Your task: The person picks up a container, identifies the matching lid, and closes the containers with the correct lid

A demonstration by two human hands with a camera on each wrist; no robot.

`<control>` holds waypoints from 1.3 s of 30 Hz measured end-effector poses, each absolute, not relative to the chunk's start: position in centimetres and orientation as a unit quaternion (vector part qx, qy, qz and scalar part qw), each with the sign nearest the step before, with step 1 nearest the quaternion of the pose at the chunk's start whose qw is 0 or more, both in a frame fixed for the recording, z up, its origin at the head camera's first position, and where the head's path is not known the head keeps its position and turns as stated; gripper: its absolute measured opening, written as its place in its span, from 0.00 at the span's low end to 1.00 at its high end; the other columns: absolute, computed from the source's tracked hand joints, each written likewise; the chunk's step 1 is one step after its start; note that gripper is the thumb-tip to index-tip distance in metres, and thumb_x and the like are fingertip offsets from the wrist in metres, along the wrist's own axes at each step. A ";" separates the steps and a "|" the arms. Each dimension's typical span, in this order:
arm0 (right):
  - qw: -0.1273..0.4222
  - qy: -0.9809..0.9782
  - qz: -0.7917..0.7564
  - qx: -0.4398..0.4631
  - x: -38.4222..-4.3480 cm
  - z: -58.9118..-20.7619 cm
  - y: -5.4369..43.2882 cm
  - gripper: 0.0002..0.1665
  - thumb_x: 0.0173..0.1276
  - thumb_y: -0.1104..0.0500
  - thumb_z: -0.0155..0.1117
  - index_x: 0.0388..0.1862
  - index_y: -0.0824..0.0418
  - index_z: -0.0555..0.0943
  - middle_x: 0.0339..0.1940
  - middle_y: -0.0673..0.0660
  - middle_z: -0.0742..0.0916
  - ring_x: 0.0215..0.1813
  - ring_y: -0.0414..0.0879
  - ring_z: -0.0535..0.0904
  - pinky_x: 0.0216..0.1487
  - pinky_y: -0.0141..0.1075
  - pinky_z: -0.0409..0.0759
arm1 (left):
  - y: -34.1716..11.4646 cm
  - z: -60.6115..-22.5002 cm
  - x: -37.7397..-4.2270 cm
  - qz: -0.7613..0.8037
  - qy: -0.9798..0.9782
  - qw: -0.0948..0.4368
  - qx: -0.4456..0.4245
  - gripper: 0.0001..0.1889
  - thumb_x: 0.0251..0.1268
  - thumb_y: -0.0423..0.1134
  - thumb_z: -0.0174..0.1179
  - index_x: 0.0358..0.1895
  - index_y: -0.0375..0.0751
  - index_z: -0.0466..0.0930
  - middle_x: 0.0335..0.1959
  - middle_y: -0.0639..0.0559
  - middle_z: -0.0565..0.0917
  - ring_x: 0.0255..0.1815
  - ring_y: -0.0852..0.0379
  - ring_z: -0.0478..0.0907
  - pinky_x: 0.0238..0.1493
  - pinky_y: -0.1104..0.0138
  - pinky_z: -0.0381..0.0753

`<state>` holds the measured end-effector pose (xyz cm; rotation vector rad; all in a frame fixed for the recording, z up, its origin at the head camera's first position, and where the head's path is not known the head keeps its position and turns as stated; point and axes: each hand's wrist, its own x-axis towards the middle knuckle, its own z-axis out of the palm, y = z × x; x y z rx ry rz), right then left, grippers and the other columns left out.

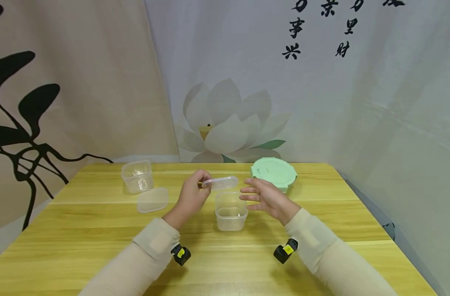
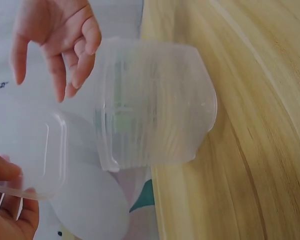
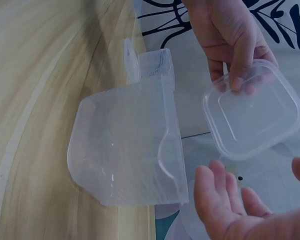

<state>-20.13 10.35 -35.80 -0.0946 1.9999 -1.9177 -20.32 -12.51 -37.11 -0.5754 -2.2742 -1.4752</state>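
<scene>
My left hand [image 1: 193, 193] pinches a clear plastic lid [image 1: 221, 183] by its left edge, thumb on one face and fingers on the other in the right wrist view. The lid is held above a clear plastic food container [image 1: 230, 222], apart from it. That container stands upright on the table, its top uncovered. To its right, my right hand [image 1: 266, 197] is raised with fingers spread and relaxed, holding nothing. In the right wrist view, the right hand's fingers [image 3: 217, 200] are near the lid [image 3: 252, 112] without touching it.
At the back left stands another clear container [image 1: 138, 176], with a second clear lid [image 1: 153, 200] lying flat before it. A light green lidded box [image 1: 274, 172] sits behind my right hand. The wooden table [image 1: 225, 267] ends at a printed curtain [image 1: 321, 115].
</scene>
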 end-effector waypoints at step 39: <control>0.227 0.671 -0.706 -0.019 -20.8 -35.8 9.4 0.29 0.76 0.63 0.42 0.72 0.71 0.55 0.68 0.72 0.66 0.55 0.52 0.76 0.47 0.36 0.81 | -9.8 -38.9 -18.9 -0.337 -0.818 0.316 -0.343 0.20 0.39 0.09 0.59 0.30 0.37 0.74 0.35 0.48 0.79 0.40 0.50 0.75 0.43 0.61 0.80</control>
